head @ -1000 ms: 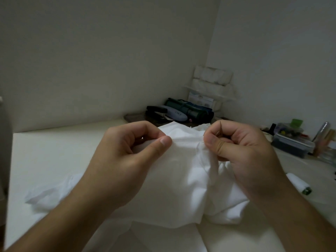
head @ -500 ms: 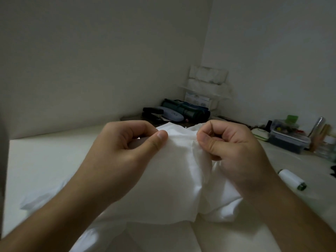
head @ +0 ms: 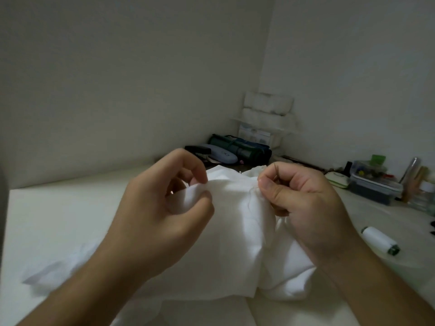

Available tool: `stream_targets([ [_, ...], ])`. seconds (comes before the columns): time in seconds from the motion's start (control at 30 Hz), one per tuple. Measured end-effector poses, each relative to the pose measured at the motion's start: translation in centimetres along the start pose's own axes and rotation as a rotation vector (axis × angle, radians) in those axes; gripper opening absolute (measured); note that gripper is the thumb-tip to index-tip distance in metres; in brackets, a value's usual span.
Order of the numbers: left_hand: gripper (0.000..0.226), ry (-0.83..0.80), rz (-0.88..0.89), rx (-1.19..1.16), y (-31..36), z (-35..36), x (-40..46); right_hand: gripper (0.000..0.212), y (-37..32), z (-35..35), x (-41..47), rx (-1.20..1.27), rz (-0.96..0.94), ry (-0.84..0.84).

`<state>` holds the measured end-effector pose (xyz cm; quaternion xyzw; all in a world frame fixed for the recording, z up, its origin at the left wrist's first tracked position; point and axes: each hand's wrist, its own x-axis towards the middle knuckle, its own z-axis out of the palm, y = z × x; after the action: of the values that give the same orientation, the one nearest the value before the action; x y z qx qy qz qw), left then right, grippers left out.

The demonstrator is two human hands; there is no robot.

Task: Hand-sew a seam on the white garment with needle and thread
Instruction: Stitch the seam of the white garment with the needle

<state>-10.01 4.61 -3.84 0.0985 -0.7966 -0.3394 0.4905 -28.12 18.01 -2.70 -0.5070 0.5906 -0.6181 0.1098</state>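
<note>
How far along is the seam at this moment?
Done: threading, judging by a faint thread trailing down the white fabric garment. In hand: the left hand pinches a fold, and the right hand has its grip at the cloth edge; the needle is too small to make out. Left: no finished stitches are visible. The white thread spool lies unused.
</note>
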Motion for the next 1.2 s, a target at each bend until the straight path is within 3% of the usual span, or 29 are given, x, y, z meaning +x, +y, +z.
stream_targets([
  [0.33, 0.012, 0.05, 0.017, 0.121, -0.4, -0.6, -0.71, 0.02, -0.29, 0.3, -0.25, -0.035, 0.004, -0.007],
  [0.93, 0.007, 0.057, 0.015, 0.12, -0.84, -0.56, -0.9, 0.02, -0.15, 0.27, -0.11, -0.005, 0.005, -0.01],
  [1.2, 0.018, 0.135, -0.073, -0.055, -0.58, -0.5, -0.78, 0.019, -0.17, 0.24, -0.1, -0.022, -0.006, -0.011],
])
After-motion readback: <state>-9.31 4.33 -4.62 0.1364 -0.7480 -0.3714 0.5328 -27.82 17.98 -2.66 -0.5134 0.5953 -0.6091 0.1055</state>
